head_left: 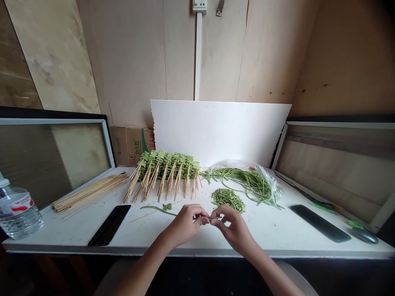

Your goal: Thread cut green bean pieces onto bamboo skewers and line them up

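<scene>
A long green bean [159,209] trails out to the left from under my left hand [189,222], whose thumb and fingers pinch it. My right hand [230,226] meets the left at the fingertips and pinches the bean's other end, a short piece of which shows between its fingers. Just beyond the right hand lies a pile of short cut bean pieces [228,199]. Near the trailing bean sits a small skewered bunch of bean pieces [167,206]; its thin stick is only faintly visible.
Stacked bean skewers [169,166] stand at the back, with bare sticks [92,191] to their left. Whole long beans [249,183] lie on a plastic bag [274,185]. A phone [110,225], water bottle [20,211], dark flat case [320,223] and mouse [365,235] line the sides.
</scene>
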`<action>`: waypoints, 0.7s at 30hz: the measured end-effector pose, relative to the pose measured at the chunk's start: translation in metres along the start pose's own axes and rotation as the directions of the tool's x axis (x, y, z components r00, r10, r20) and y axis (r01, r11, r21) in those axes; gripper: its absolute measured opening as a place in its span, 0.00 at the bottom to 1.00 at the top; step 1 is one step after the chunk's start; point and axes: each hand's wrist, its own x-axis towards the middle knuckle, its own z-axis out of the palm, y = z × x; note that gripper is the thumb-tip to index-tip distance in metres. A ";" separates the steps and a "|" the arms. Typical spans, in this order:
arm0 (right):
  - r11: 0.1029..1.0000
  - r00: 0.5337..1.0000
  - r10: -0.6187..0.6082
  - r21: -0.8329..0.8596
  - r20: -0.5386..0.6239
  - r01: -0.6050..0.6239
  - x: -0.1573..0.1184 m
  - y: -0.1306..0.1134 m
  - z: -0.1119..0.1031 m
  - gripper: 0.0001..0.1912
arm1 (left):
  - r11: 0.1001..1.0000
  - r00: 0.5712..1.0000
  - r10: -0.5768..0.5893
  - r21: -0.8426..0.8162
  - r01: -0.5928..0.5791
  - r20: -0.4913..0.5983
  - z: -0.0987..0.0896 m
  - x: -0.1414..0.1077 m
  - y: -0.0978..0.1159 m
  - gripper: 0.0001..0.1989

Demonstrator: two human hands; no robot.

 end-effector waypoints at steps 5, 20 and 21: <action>0.992 0.999 0.047 0.116 0.024 -0.050 0.000 0.002 0.005 0.06 | 0.999 0.999 0.040 0.027 -0.041 0.023 0.004 -0.001 0.001 0.11; 0.998 1.000 -0.019 0.066 0.024 0.018 -0.003 0.005 0.001 0.13 | 0.998 0.998 0.046 0.050 -0.044 -0.043 -0.001 -0.001 0.006 0.08; 0.994 0.999 0.008 0.110 0.043 -0.012 -0.002 0.007 0.002 0.14 | 0.998 0.998 0.050 0.035 -0.048 -0.032 -0.001 -0.001 0.006 0.09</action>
